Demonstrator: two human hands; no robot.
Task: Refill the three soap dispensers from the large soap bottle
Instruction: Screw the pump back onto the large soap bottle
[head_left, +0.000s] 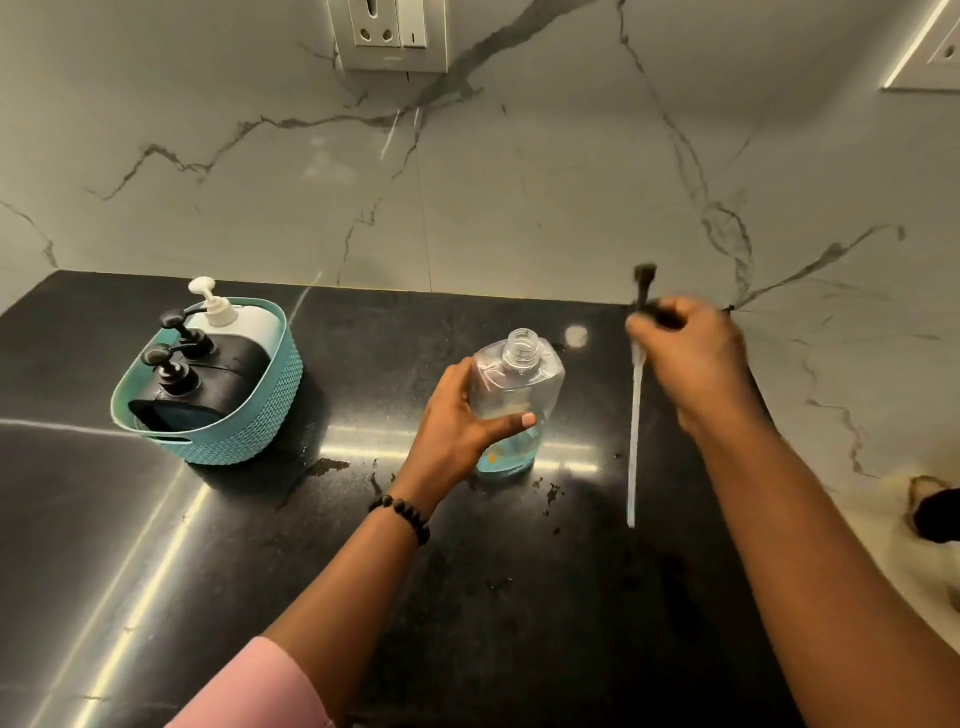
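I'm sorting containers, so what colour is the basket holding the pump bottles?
Teal, with a woven-look textured wall, seen in the head view: basket, left of the clear bottle.

Standing upright mid-counter (519, 597): open bottle (519, 395), gripped by left hand (457, 421). Held above the counter just right of it, in right hand (691, 353): pump (641, 312), tube hanging down. Toward back left corner: basket (234, 436) holding three dispensers (197, 358).

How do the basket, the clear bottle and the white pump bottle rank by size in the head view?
1. Basket
2. Clear bottle
3. White pump bottle, though it is partly hidden in the basket and farther off, so unsure.
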